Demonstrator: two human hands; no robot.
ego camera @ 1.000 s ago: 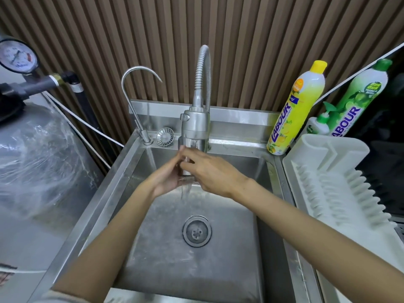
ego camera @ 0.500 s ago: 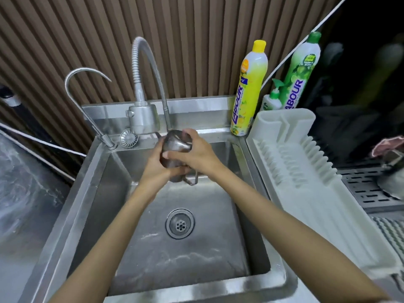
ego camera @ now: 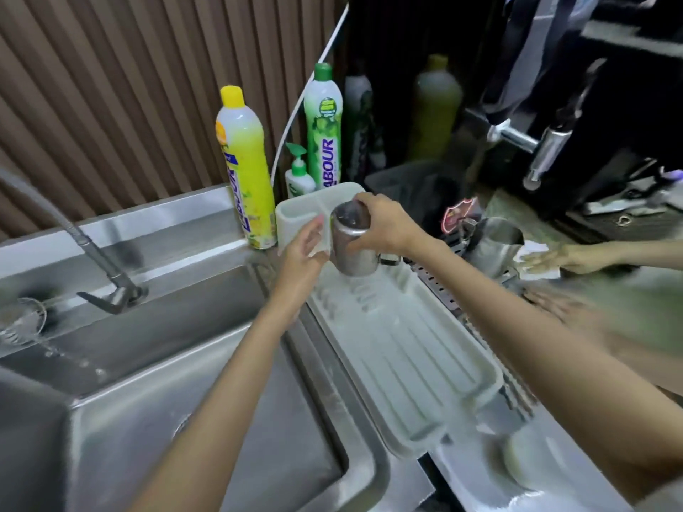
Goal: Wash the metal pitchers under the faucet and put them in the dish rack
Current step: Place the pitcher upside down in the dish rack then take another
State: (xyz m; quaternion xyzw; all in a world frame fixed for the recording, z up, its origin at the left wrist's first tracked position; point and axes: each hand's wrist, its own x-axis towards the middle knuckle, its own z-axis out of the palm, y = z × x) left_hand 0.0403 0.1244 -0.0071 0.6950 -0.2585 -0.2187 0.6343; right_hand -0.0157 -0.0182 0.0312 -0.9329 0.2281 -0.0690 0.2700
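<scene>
Right hand (ego camera: 388,223) clamped on inverted metal pitcher (ego camera: 351,242) over dish rack (ego camera: 406,356), likely for draining; left hand (ego camera: 306,245) open alongside, steadying.

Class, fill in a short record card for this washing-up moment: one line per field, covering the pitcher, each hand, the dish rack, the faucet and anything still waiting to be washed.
Pitcher: metal pitcher, upside down, over the far end of the dish rack
Right hand: grip around the pitcher's upturned base
Left hand: open, beside the pitcher
Rack contents: no other dishes seen
Faucet: swung over the sink
Waiting: second metal pitcher right of the rack
</scene>
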